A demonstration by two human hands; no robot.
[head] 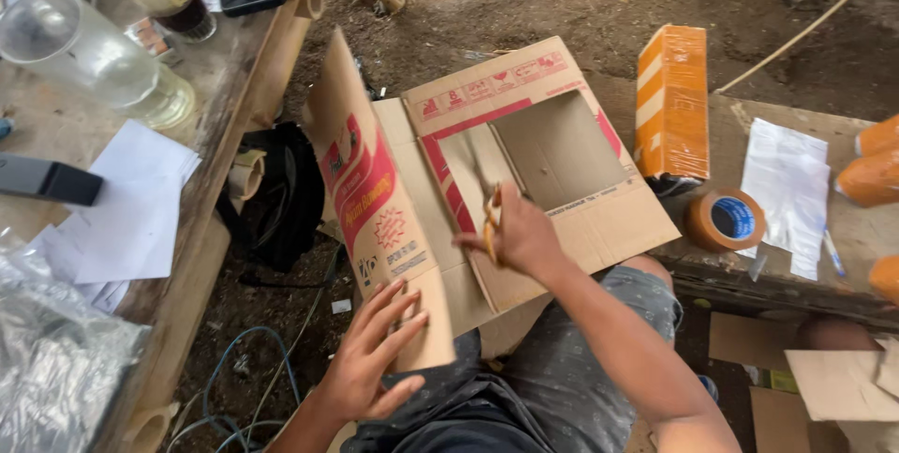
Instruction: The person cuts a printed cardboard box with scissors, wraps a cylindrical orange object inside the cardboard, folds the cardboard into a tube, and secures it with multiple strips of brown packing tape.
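Two hands work a flattened cardboard box (487, 181) on the lap: left hand (370, 359) (fingers spread flat) presses a flap, right hand (515, 233) grips orange-handled scissors (488, 209) inside it.

- The scissors (488, 214) are mostly hidden inside the right hand (520, 237); only orange handles and part of a blade show.
- Far right of that hand, orange packets (871, 177) on the bench (843, 256) are cut by the edge.
- The left hand (370, 359) covers the cardboard box (487, 163) flap's lower corner.
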